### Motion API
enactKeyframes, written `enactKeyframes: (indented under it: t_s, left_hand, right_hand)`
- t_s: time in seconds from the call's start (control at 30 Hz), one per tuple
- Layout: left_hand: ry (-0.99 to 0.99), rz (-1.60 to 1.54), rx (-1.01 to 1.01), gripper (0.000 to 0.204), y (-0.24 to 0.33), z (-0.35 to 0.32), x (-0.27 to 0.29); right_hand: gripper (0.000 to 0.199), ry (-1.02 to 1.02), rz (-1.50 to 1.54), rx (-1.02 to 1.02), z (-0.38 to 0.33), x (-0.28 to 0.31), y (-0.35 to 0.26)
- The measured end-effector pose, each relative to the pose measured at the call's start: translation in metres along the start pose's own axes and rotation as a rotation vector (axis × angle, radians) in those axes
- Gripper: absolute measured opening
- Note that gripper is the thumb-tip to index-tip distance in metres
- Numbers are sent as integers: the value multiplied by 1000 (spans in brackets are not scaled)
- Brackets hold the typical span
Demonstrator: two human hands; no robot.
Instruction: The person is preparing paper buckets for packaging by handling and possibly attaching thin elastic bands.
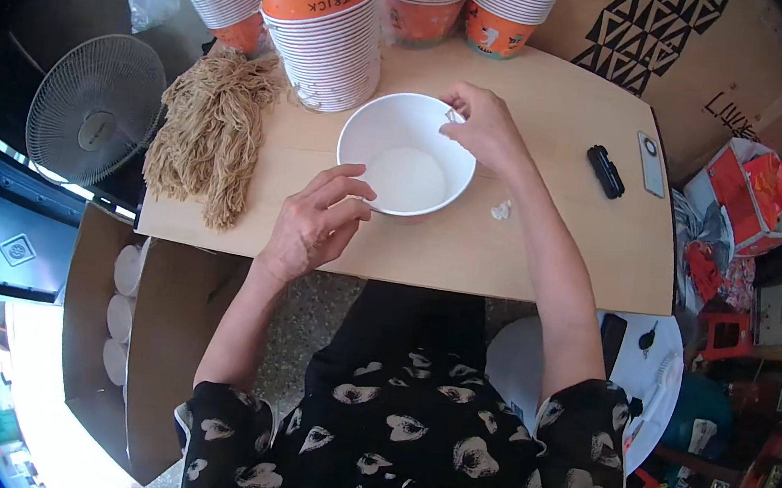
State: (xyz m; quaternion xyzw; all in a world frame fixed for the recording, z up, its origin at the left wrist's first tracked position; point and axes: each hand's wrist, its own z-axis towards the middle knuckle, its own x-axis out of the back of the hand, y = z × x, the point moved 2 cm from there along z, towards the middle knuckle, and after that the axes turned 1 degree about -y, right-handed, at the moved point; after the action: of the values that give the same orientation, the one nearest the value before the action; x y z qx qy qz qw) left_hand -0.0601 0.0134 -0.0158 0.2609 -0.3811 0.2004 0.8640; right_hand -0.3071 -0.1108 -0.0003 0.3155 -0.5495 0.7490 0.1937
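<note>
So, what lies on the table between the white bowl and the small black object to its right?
In the head view, between the white bowl and the black object lies the right hand and forearm; below them, a small white scrap.

The white paper bowl (407, 154) looked smooth and faintly glossy inside, the table (544, 252) was pale matt wood laminate, the tan bundle of strings (212, 122) looked rough and fibrous, and the stacked cups (324, 24) seemed glossy printed paper beside plain brown cardboard (721, 60).
</note>
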Motion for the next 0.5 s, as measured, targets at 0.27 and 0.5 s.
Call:
enactKeyframes:
  t_s: [0.27, 0.5]
  left_hand:
    - [98, -71, 119, 27, -3, 0, -3]
    - [61, -25, 42, 39, -9, -1, 6]
  right_hand:
    - [21, 130, 288, -72, 4, -19, 31]
    - [18, 75, 626, -320, -10, -34, 55]
